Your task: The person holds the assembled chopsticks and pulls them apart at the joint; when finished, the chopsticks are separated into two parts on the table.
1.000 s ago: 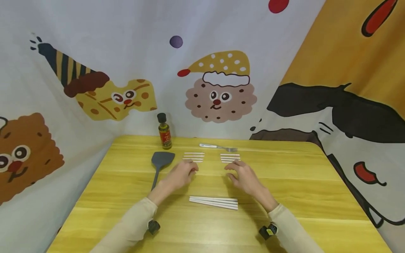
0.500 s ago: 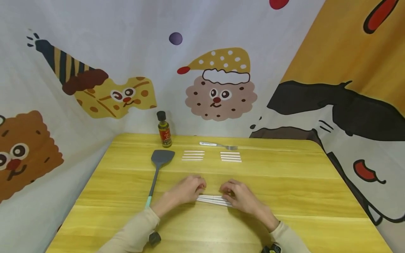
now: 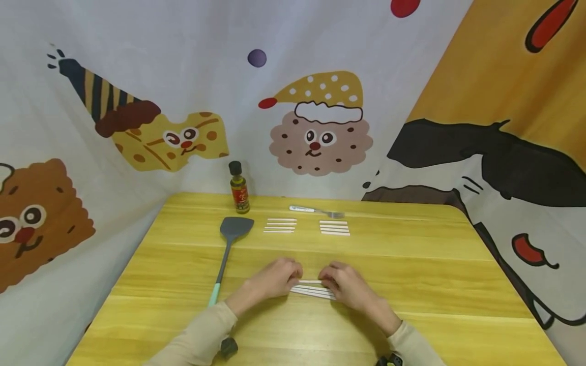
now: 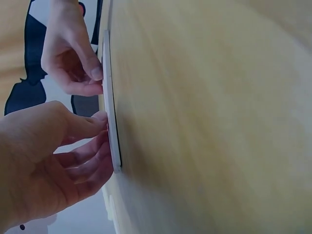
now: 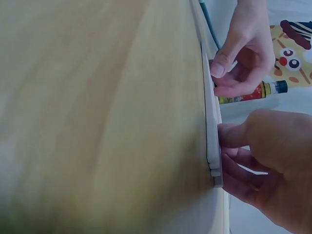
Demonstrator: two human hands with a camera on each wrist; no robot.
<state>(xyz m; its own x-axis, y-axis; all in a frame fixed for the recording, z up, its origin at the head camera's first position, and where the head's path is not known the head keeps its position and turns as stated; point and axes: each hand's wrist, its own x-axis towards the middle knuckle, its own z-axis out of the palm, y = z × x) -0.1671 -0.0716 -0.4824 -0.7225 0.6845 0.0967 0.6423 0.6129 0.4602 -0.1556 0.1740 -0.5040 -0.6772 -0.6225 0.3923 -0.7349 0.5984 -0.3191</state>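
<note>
Several long, slim white sticks point(image 3: 313, 292) lie side by side on the wooden table in front of me. The farthest white stick point(image 3: 310, 281) is set apart from them, pinched near its left end by my left hand point(image 3: 276, 278) and near its right end by my right hand point(image 3: 351, 287). In the left wrist view my left hand point(image 4: 53, 161) has thumb and fingers right at the stick's side. The right wrist view shows my right hand point(image 5: 273, 165) in a like pinch, fingertips close to the table and partly hidden behind the sticks point(image 5: 211, 131).
Two rows of short white sticks, a left row point(image 3: 280, 225) and a right row point(image 3: 334, 227), lie farther back. Behind them is a fork point(image 3: 316, 211). A grey spatula point(image 3: 231, 234) and an upright oil bottle point(image 3: 239, 190) stand left, before a printed curtain point(image 3: 206, 61).
Both hands have come back toward me from the short rows to the long sticks. The farthest long stick is now pinched and shifted slightly away from the others.
</note>
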